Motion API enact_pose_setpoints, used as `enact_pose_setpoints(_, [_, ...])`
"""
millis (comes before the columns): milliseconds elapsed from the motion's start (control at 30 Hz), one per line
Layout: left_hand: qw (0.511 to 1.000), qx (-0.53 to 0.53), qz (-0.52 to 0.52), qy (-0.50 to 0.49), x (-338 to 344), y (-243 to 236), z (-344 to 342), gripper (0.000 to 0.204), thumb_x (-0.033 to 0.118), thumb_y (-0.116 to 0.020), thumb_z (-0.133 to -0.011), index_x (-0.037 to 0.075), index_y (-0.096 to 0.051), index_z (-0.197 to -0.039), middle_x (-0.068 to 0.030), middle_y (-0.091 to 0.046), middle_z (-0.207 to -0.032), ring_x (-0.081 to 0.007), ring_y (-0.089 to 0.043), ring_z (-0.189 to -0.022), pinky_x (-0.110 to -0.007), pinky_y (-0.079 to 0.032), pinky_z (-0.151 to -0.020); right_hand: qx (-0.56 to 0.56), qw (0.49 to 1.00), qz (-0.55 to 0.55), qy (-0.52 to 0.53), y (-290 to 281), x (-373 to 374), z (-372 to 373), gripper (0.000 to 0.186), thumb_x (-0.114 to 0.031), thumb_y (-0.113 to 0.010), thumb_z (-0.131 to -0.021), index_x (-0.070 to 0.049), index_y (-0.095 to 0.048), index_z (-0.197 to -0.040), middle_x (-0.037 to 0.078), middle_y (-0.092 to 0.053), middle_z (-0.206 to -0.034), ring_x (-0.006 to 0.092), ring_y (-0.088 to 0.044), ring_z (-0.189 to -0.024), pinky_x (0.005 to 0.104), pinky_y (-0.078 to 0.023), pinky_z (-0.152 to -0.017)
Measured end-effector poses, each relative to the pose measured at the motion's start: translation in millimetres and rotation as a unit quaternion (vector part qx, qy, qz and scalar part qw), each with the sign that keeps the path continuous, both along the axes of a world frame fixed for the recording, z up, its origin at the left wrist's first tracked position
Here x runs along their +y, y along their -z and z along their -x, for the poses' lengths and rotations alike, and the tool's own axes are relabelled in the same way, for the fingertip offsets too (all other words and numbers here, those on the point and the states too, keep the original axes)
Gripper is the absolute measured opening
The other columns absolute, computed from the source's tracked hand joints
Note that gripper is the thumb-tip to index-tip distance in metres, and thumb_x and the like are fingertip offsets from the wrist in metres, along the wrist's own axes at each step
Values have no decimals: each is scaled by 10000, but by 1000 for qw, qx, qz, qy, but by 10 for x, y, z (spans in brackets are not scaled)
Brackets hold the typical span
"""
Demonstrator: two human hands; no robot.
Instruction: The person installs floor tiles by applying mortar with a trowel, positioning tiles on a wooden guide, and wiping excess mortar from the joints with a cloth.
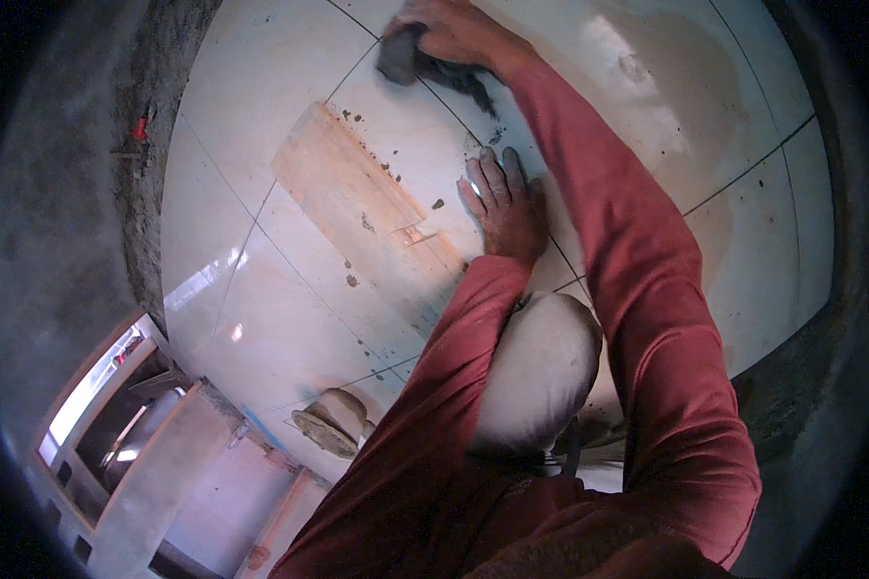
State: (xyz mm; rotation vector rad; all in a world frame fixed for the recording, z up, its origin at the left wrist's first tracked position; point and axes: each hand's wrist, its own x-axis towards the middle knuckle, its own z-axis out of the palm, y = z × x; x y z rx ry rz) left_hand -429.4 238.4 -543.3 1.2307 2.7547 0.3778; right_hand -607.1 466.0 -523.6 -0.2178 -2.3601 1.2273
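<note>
My right hand (451, 31) reaches to the far side of the tiled floor (290, 261). Its fingers are closed on a dark, crumpled rag (401, 60), which lies against the tiles over a joint line. A loose end of the rag trails toward me. Nearer in, my left hand (505, 207) rests flat on a tile, fingers stretched and holding nothing. To its left is a long, pale brown patch (357, 188) on the tiles, with dark crumbs of dirt (438, 204) scattered around it.
My bent knee (543, 362) is close behind my left hand, and a shoe (333, 423) shows at lower left. A wet-looking brownish smear (686, 87) spreads across the right tiles. Rough grey ground (145, 193) borders the floor, and a framed opening (116, 415) stands at lower left.
</note>
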Motion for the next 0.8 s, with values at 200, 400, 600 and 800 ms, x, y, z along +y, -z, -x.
enact_pose_setpoints(200, [999, -16, 18, -27, -56, 36, -15, 652, 261, -586, -953, -18, -391, -1509, -291, -283, -1602, -511, -185, -1520, -684, -97, -1208, -170, 981, -45, -80, 165, -214, -559, 423, -46, -602, -755, -192, -746, -1126, 122, -720, -1074, 366, -661, -1092, 479, -514, -940])
enact_pose_setpoints(400, [1000, 5, 4, 0, -72, 54, 0, 619, 230, -608, -939, 4, -416, -1483, -274, -290, -1602, -492, -147, -1541, -668, -82, -1227, -255, 960, -29, -111, 42, 3, -3040, 417, 18, -611, -644, -90, -732, -1028, 100, -705, -1055, 356, -612, -1044, 470, -458, -1008])
enact_pose_setpoints(600, [1000, 26, 10, 0, -89, 21, -93, 656, 181, -633, -903, 33, -393, -1495, -286, -263, -1630, -487, -157, -1547, -672, -101, -1221, -266, 934, 239, -23, -836, 175, -3644, 455, -39, -601, -648, -66, -760, -1073, 128, -660, -1065, 347, -599, -1107, 454, -452, -1047])
enact_pose_setpoints(800, [999, 32, 8, 16, -18, 55, -36, 652, 197, -627, -924, 33, -358, -1495, -283, -258, -1618, -490, -149, -1543, -678, -102, -1213, -55, 980, -155, 115, -31, -303, -2054, 527, -190, -646, -841, -216, -655, -1367, 109, -570, -1415, 365, -420, -1434, 507, -373, -1166])
